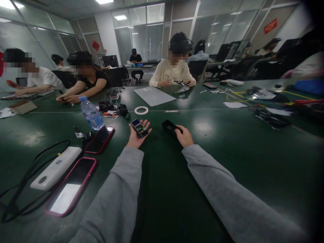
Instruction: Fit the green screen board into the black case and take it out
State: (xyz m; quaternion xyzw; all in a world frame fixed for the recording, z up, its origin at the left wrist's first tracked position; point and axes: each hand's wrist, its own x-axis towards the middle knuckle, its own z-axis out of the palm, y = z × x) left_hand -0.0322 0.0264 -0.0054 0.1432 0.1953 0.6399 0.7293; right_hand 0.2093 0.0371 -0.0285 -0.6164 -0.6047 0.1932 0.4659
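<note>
A small circuit board with a little screen (139,128) rests on the upturned palm of my left hand (136,136). The fingers of that hand are stretched out beyond the board, with the thumb at its near left side. In my right hand (184,136) is a black plastic casing (169,127), gripped at its near right end between thumb and fingers. Its hollow side faces up, and it is tilted just over the green table (164,182). Board and casing are apart, with a gap of bare tabletop between them.
Left of my arm lie two red-edged phones (100,140), a white power bank (57,167) with a black cable, and a water bottle (91,113). Ahead are a tape roll (141,110) and a grey laptop (154,96). A person (173,72) sits opposite, hands on a dark object.
</note>
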